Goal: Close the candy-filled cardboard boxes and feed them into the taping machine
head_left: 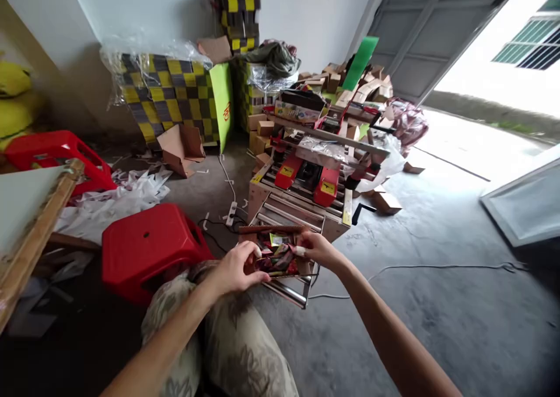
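Observation:
In front of my knees sits an open cardboard box (301,265) filled with small shiny packets (280,259), mostly dark red with a yellow-green one among them. My left hand (240,267) grips its left end, the thumb along the near edge and the fingers curled over inside. At the opposite end, my right hand (322,250) is closed over the side, its fingertips beside the packets. Something white covers a fingertip on each hand. The box rests on a roller conveyor (286,292).
Beyond the box stands a carton-sealing machine with red side belts (326,185). A red stool (149,242) is at my left, near a wood-edged table (39,233). Cartons (332,82) are heaped behind the machine. A power strip (231,213) and a cable (420,267) lie on the floor.

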The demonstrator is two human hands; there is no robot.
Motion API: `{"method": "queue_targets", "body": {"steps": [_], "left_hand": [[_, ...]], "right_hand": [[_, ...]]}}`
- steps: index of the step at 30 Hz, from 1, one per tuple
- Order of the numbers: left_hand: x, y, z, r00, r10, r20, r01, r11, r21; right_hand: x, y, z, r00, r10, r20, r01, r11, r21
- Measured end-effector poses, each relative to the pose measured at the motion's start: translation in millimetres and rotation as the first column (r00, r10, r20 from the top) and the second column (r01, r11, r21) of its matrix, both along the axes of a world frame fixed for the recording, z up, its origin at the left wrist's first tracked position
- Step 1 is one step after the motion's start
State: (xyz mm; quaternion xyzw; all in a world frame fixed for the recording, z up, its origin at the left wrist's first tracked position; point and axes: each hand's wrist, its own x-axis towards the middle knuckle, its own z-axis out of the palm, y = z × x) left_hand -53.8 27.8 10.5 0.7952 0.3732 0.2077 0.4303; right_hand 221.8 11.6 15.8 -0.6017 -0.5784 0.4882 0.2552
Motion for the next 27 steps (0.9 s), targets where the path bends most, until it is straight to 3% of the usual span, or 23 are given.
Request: {"method": "queue_targets", "body": {"steps": [3,7,10,12,14,16,19,21,23,25,27], "left_hand": [[9.8,9.9,5.8,0.984,-0.148,-0.102,0.15,0.989,0.011],[16.4,37.5,4.3,0.933,-0.292,-0.208,0.266,0.953,-0.143],[22.5,55.2,-1.2,0.897,-0.355,-0.263,0.297,0.925,-0.236],[27.0,59.0,-4.0,0.898,-0.295,-0.326,0.248,0.952,-0.178],[31.2,54.2,-4.4,0.913,-0.187,-0.364,0.169,0.982,-0.081],[34.4,41.5,-1.9,0.92,-0.059,-0.387,0.084,0.995,0.046],[37.8,17.0,4.8,0.856,0.248,-0.454,-0.082,0.932,0.353],[39.5,4.4,8.3,0.802,0.414,-0.43,-0.141,0.831,0.538],[40.8,-0.9,9.3,0.803,0.454,-0.386,-0.119,0.758,0.642],[41.6,1.5,8.9,0.814,0.437,-0.384,-0.068,0.727,0.684],[42.4,9.2,8.9,0.81,0.405,-0.424,-0.021,0.743,0.669]], "right_hand": [[-5.3,6.8,9.8,0.964,0.177,0.199,-0.18,0.984,-0.004],[-2.8,6.9,25.7,0.886,0.446,0.13,-0.449,0.893,0.0],[-3.3,10.2,23.6,0.887,0.404,0.224,-0.416,0.909,0.007],[-8.2,15.5,16.2,0.858,0.294,0.421,-0.317,0.948,-0.018],[-16.3,19.3,8.8,0.762,0.185,0.62,-0.229,0.973,-0.009],[-26.8,16.7,3.5,0.688,0.107,0.718,-0.172,0.985,0.018],[-44.3,-0.9,-1.5,0.622,-0.077,0.779,-0.098,0.98,0.175],[-53.9,-15.7,-3.8,0.564,-0.167,0.809,-0.151,0.942,0.3],[-59.5,-26.0,-4.4,0.541,-0.132,0.831,-0.282,0.902,0.327],[-61.5,-28.4,-2.4,0.53,-0.051,0.847,-0.385,0.875,0.294],[-61.8,-23.3,2.1,0.52,-0.009,0.854,-0.429,0.862,0.27]]}}
